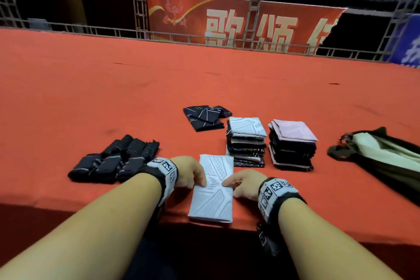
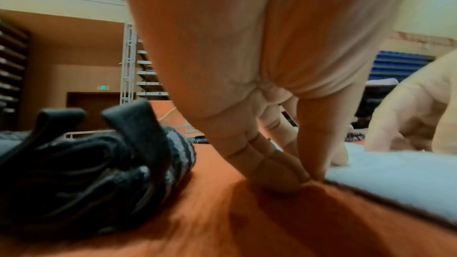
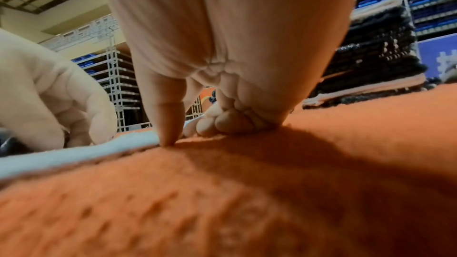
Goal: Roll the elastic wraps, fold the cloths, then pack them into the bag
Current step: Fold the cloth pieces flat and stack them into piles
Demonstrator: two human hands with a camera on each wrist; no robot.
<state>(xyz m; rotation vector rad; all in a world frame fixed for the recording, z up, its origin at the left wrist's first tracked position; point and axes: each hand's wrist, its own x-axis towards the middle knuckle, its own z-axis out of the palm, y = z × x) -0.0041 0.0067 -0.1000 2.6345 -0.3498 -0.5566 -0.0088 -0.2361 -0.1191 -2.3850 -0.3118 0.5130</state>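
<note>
nearest to us, at the near edge of the desk [image 1: 68,98], lies the pale cloth [image 1: 212,191], a long strip whose long axis runs near to far, its near end just at the desk's rim. our left hand [image 1: 189,171] sits on its left edge and our right hand [image 1: 246,185] on its right edge, both about midway along the strip. in the left wrist view the left grip has its fingers [image 2: 277,165] curled down with the thumb, pinching the cloth's edge against the red cover. in the right wrist view the right thumb presses down at the cloth's edge while the other fingers [image 3: 230,122] are tucked under; we cannot tell whether they hold any fabric.

we judge the coming fold to turn on that long axis: the hands lie level across it, neither nearer, so the near or far half would swing over the line between them.

to the left, just beyond the left wrist, sit the rolled elastic wraps [image 1: 116,159]. farther off, right of the cloth, stand two stacks of folded cloths [image 1: 246,141], with a dark folded cloth [image 1: 204,117] beyond them. the bag [image 1: 377,154] lies at the far right, well apart.
</note>
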